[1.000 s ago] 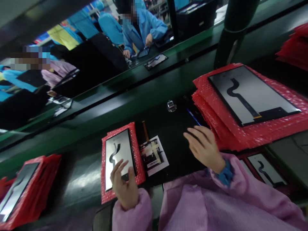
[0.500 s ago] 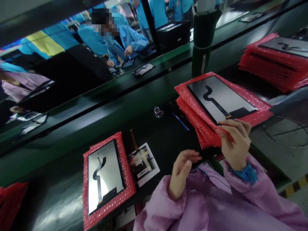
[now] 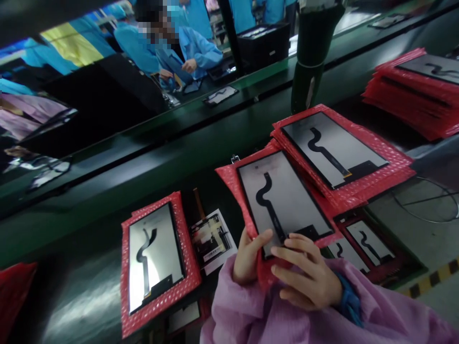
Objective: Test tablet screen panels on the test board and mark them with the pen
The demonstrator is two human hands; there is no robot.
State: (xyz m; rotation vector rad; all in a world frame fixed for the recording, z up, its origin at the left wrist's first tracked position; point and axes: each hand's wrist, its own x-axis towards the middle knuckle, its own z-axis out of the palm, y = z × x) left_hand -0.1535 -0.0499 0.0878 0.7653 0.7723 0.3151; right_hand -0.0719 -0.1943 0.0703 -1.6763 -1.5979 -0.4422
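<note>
A screen panel [image 3: 268, 191] with a black ribbon cable [image 3: 271, 215] lies on a red bubble-wrap bag [image 3: 229, 179], tilted in front of me. My left hand [image 3: 249, 255] grips the lower left edge, thumb on top and fingers underneath. Spread over the lower edge is my right hand [image 3: 304, 270], its fingers apart and the tips at the panel near the cable's lower end. Whether those tips press on the cable is unclear. Right behind, a stack of red bubble-wrap bags [image 3: 398, 160] carries another screen panel [image 3: 344, 143].
Left on the dark green bench [image 3: 82, 248] lies a bagged panel [image 3: 156, 258], beside a small circuit part on white card [image 3: 213, 239]. More red bags [image 3: 405, 95] are stacked far right. Smaller panels [image 3: 369, 243] sit below the bench edge. A co-worker [image 3: 193, 52] works across the bench.
A bagged panel has come off the right-hand stack toward my body. My left hand has closed on its edge, and my right hand has moved left from the stack onto it.
</note>
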